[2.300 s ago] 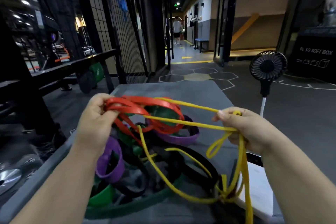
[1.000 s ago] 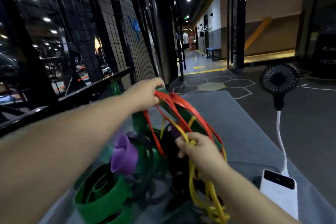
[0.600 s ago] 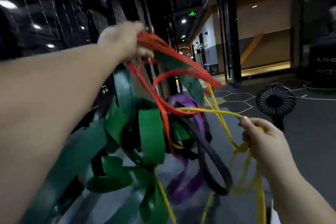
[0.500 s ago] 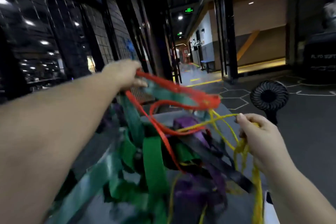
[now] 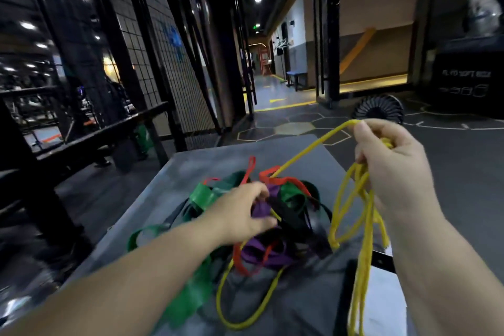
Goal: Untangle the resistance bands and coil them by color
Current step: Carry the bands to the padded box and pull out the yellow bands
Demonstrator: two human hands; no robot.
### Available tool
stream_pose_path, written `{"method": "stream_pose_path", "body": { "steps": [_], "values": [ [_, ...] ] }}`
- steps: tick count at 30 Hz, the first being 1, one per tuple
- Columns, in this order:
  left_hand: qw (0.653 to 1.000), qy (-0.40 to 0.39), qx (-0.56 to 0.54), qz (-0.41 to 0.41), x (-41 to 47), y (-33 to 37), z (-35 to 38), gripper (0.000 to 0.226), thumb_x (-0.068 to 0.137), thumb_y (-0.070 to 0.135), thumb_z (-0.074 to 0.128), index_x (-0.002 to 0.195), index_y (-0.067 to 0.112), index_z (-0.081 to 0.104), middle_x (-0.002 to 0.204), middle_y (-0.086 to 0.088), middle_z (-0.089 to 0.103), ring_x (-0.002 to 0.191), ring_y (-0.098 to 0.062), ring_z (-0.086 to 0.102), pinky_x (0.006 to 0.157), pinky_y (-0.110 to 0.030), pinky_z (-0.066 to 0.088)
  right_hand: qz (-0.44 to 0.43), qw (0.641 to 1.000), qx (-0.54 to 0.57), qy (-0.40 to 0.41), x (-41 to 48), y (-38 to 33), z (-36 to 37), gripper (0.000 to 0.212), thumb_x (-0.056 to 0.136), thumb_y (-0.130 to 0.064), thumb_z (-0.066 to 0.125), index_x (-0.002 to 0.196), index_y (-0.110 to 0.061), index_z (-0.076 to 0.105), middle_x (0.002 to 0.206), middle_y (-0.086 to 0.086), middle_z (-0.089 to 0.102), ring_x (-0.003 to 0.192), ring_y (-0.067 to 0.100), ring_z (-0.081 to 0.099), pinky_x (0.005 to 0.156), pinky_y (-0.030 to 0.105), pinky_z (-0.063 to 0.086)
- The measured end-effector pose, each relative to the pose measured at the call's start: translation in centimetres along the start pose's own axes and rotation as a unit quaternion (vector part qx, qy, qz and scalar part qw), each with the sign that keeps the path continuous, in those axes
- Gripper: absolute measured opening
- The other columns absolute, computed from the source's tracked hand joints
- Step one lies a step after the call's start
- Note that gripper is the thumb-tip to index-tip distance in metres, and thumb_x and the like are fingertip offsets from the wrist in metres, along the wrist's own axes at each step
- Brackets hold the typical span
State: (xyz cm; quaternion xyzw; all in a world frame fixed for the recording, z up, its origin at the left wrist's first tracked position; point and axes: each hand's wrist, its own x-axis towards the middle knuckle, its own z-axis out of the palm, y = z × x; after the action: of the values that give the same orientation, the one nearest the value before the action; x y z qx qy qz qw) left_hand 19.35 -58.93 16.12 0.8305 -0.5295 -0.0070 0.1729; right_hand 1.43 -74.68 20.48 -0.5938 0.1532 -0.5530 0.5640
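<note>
A tangle of resistance bands lies on the grey padded surface (image 5: 191,161): green band (image 5: 201,194), red band (image 5: 286,180), purple band (image 5: 272,256) and black band (image 5: 294,215). My left hand (image 5: 242,213) reaches into the middle of the heap and pinches a fold of the purple band between thumb and fingers. My right hand (image 5: 392,161) is raised to the right of the pile and grips several gathered loops of the thin yellow band (image 5: 308,150). One yellow strand runs taut down into the tangle, and more yellow hangs below my fist and loops on the surface.
A white power bank (image 5: 381,294) lies at the right edge under the hanging yellow loops. A small black fan (image 5: 379,110) stands behind my right hand. A black rail (image 5: 109,128) and mesh wall run along the left. A black plyo box (image 5: 463,82) is far right.
My left hand let go of the red band it held high, the pile dropped back onto the surface, and that hand now grips the purple band. My right hand keeps the yellow, raised.
</note>
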Motion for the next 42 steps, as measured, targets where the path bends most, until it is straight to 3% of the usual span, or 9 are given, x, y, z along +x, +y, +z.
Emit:
{"method": "stream_pose_path", "body": {
  "steps": [3, 9, 15, 21, 27, 31, 34, 37, 42],
  "values": [
    [0.982, -0.041, 0.175, -0.051, -0.7, -2.4, 2.6, 0.083, 0.073, 0.059, 0.069, 0.141, 0.03, 0.031, 0.145, 0.009, 0.036, 0.129, -0.019, 0.043, 0.101, -0.039, 0.042, -0.019, 0.999, 0.04, 0.003, -0.3, -1.2, -0.4, 0.021, 0.094, -0.027, 0.063, 0.075, -0.031, 0.07, 0.051, -0.01, 0.048, 0.046, 0.006, 0.038, 0.044, 0.02, 0.032],
    [0.965, 0.07, 0.175, -0.183, 0.0, -4.4, 4.4, 0.093, 0.073, 0.063, 0.066, 0.139, 0.017, 0.019, 0.129, -0.006, 0.051, 0.119, -0.029, 0.051, 0.094, -0.04, 0.045, -0.007, 0.997, 0.074, 0.022, -0.6, -2.2, -1.8, 0.021, 0.096, -0.024, 0.06, 0.077, -0.028, 0.069, 0.049, -0.01, 0.044, 0.045, 0.008, 0.035, 0.04, 0.019, 0.027],
    [0.961, 0.075, 0.222, -0.149, 0.2, -4.3, 2.9, 0.031, 0.085, 0.034, 0.056, 0.114, 0.024, 0.056, 0.117, -0.004, 0.062, 0.113, -0.028, 0.057, 0.087, -0.037, 0.048, 0.029, 0.997, 0.07, 0.031, -0.4, -1.5, -2.9, 0.016, 0.097, -0.024, 0.059, 0.082, -0.024, 0.066, 0.048, -0.01, 0.044, 0.043, 0.008, 0.033, 0.04, 0.02, 0.028],
    [0.949, 0.196, 0.139, -0.204, 1.9, -6.6, -7.6, 0.017, 0.087, 0.018, 0.055, 0.1, 0.029, 0.059, 0.109, -0.001, 0.06, 0.09, -0.026, 0.061, 0.075, -0.035, 0.049, 0.079, 0.994, 0.056, 0.05, 0.2, -0.7, -3.8, 0.01, 0.097, -0.024, 0.058, 0.091, -0.019, 0.065, 0.045, -0.012, 0.042, 0.041, 0.006, 0.032, 0.04, 0.019, 0.026],
    [0.907, 0.366, 0.118, -0.171, 2.0, -6.2, -15.2, 0.027, 0.083, 0.011, 0.057, 0.104, 0.028, 0.063, 0.119, -0.003, 0.058, 0.106, -0.031, 0.057, 0.085, -0.039, 0.046, 0.082, 0.99, 0.068, 0.088, 0.0, 0.3, -2.9, 0.014, 0.095, -0.028, 0.062, 0.083, -0.023, 0.066, 0.047, -0.011, 0.045, 0.048, 0.011, 0.034, 0.049, 0.028, 0.025],
    [0.916, 0.03, 0.285, -0.28, 0.3, -6.5, -11.6, 0.054, 0.073, 0.037, 0.076, 0.123, 0.038, 0.054, 0.131, 0.001, 0.053, 0.122, -0.028, 0.049, 0.096, -0.04, 0.043, 0.106, 0.992, 0.039, 0.064, 0.0, 0.4, -2.4, 0.019, 0.094, -0.03, 0.062, 0.078, -0.022, 0.066, 0.049, -0.009, 0.049, 0.047, 0.011, 0.035, 0.039, 0.021, 0.024],
    [0.939, -0.184, 0.137, -0.257, -0.5, -6.0, -7.9, 0.092, 0.072, 0.029, 0.079, 0.148, 0.031, 0.028, 0.146, -0.002, 0.041, 0.127, -0.025, 0.046, 0.097, -0.031, 0.041, 0.113, 0.993, -0.021, 0.012, -0.3, 0.6, -2.3, 0.02, 0.093, -0.031, 0.063, 0.075, -0.023, 0.068, 0.053, -0.006, 0.052, 0.048, 0.013, 0.036, 0.041, 0.022, 0.026],
    [0.979, -0.026, -0.112, -0.166, -0.8, -3.5, -4.7, 0.071, 0.079, 0.004, 0.059, 0.14, 0.031, 0.035, 0.127, -0.008, 0.052, 0.084, -0.022, 0.057, 0.063, -0.017, 0.042, 0.107, 0.993, -0.056, -0.01, -0.7, 0.4, -2.4, 0.019, 0.09, -0.031, 0.065, 0.074, -0.023, 0.07, 0.056, -0.005, 0.057, 0.049, 0.014, 0.036, 0.046, 0.025, 0.027],
    [0.986, 0.047, -0.12, -0.103, -1.1, -0.7, 0.6, 0.05, 0.085, 0.039, 0.069, 0.127, 0.021, 0.051, 0.121, 0.004, 0.057, 0.114, -0.015, 0.056, 0.092, -0.022, 0.041, 0.099, 0.987, -0.129, -0.016, -1.2, 0.0, -2.9, 0.018, 0.078, -0.033, 0.069, 0.078, -0.016, 0.071, 0.056, -0.009, 0.054, 0.055, 0.015, 0.043, 0.056, 0.031, 0.035]
  ]
}}
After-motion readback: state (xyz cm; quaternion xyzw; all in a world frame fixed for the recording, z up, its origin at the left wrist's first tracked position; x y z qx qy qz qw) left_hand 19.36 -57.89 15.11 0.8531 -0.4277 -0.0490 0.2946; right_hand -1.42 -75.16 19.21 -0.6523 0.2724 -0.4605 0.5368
